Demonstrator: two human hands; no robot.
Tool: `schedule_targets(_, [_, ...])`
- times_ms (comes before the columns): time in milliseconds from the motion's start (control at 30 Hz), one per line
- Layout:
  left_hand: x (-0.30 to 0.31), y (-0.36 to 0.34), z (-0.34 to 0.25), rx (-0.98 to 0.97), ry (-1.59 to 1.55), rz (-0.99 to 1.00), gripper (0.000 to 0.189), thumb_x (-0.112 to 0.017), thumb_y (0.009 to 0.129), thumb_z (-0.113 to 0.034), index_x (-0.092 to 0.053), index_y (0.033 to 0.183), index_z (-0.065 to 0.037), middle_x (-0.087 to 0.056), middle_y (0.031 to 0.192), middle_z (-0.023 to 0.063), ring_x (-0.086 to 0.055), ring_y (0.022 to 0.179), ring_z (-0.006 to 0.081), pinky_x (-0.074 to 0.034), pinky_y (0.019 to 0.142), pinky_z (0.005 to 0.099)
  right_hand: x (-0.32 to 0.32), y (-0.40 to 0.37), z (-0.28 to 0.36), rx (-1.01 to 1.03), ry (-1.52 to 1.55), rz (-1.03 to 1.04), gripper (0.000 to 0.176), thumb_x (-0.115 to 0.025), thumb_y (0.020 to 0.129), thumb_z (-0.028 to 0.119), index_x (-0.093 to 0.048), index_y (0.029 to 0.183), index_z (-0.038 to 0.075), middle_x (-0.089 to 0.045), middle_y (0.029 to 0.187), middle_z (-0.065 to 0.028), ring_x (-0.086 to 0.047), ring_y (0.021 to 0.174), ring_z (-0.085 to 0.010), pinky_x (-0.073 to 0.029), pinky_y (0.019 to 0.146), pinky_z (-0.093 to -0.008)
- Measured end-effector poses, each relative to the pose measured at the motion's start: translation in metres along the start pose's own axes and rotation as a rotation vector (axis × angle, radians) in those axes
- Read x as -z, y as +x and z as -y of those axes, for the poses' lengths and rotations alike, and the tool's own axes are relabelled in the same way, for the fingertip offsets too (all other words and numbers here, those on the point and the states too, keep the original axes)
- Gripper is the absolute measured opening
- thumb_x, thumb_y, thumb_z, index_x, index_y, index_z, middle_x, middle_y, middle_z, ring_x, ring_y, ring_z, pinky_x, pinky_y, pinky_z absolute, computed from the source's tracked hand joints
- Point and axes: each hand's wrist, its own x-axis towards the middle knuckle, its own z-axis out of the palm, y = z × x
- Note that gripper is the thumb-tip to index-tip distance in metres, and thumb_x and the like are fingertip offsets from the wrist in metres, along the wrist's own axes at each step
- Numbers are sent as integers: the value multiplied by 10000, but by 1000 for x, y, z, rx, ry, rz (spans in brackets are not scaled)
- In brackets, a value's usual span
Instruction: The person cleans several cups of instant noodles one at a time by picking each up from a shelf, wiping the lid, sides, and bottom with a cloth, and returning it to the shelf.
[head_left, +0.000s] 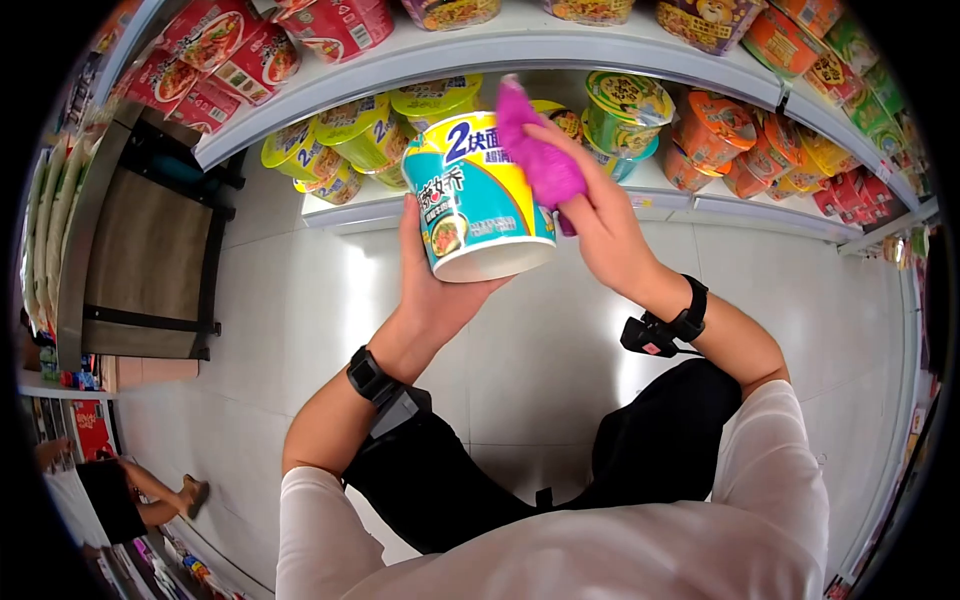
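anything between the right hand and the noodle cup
Yes, a purple cloth. The right hand holds it over the right side of the noodle cup as seen here. Nothing visible separates the left hand from the cup.

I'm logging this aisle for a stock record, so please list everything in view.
large noodle cup: one, teal-yellow-white, left hand
cloth: one, purple, right hand
lime-topped cups: several, lower shelf, left
green-yellow cup: one, lower shelf, middle
orange cups: several, lower shelf, right
red packs: several, upper shelf, left
shelving: white, ahead
brown-panelled rack: one, left
floor tiles: several, pale, below
other person: one, black shorts, lower left
wristbands: two, black, wrists
left hand: one, under cup
right hand: one, gripping cloth
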Motion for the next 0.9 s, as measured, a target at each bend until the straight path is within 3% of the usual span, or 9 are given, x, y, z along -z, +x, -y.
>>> schedule_targets(67, [1, 0, 2, 9, -46, 28, 855, -310, 922, -772, -355, 1505, -148, -447, 1496, 99, -432, 1374, 285, -314, 1152, 495, -3, -4, 6, -399, 438, -51, 549, -421, 928, 46, -410, 1471, 127, -514, 1383, -137, -455, 1307, -237, -328, 1116, -351])
schedule_targets(200, [10, 2, 11, -8, 50, 41, 849, -267, 939, -762, -304, 1518, -144, -423, 1503, 96, -424, 1377, 275, -310, 1162, 493, -13, -5, 4, -298, 628, -193, 549, -397, 957, 97, -334, 1501, 73, -463, 1401, -110, -447, 1269, -188, -333, 1100, -308])
schedule_targets(267, [12, 5, 13, -232, 505, -167, 689, -253, 1024, -623, -332, 1494, -125, -454, 1479, 75, -434, 1367, 216, -343, 1150, 425, -5, -5, 7, -287, 565, -166, 552, -416, 949, 106, -356, 1493, 37, -360, 1523, -102, -388, 1354, -193, -284, 1140, -317])
schedule_targets(367, [10, -1, 6, -255, 425, -172, 555, -314, 1063, -486, -348, 1455, -95, -495, 1420, 58, -495, 1292, 172, -410, 1095, 367, -3, -6, 8, -121, 319, -170, 514, -548, 913, 92, -466, 1418, 49, -321, 1552, -238, -314, 1451, -373, -269, 1161, -418])
schedule_targets(467, [12, -1, 10, -339, 360, -118, 505, -444, 1054, -396, -316, 1427, -81, -530, 1355, 62, -548, 1235, 182, -462, 1053, 385, -2, -5, 20, 99, -45, -47, 559, -636, 870, 135, -479, 1401, 54, -328, 1546, -242, -289, 1450, -435, -250, 1170, -479])
schedule_targets(533, [8, -3, 8, -252, 475, -118, 500, -501, 1036, -350, -302, 1424, -104, -534, 1342, 65, -537, 1256, 199, -464, 1055, 404, -1, -4, 21, 96, 7, -69, 530, -682, 809, 125, -521, 1307, 43, -334, 1539, -249, -252, 1448, -485, -230, 1174, -518])
schedule_targets(633, [-1, -8, 4, -122, 327, -95, 646, -448, 1004, -538, -314, 1474, -115, -497, 1418, 99, -492, 1320, 251, -401, 1106, 459, 12, -1, 14, 132, -291, -110, 421, -676, 744, 113, -529, 1127, 16, -406, 1498, -248, -289, 1434, -478, -246, 1171, -514])
schedule_targets(700, [-4, -7, 2, -7, 172, -37, 837, -332, 940, -740, -321, 1516, -132, -436, 1498, 116, -456, 1359, 290, -332, 1143, 504, 7, -2, 4, 155, -114, -122, 434, -661, 745, 107, -535, 1149, 9, -410, 1499, -246, -298, 1436, -461, -247, 1172, -509])
schedule_targets(900, [4, -1, 12, -52, 48, 14, 778, -268, 976, -704, -319, 1515, -145, -430, 1503, 89, -426, 1376, 259, -317, 1157, 475, 3, -5, 15, 122, 187, -5, 642, -571, 831, 221, -465, 1432, 22, -388, 1524, -234, -297, 1453, -405, -203, 1188, -505])
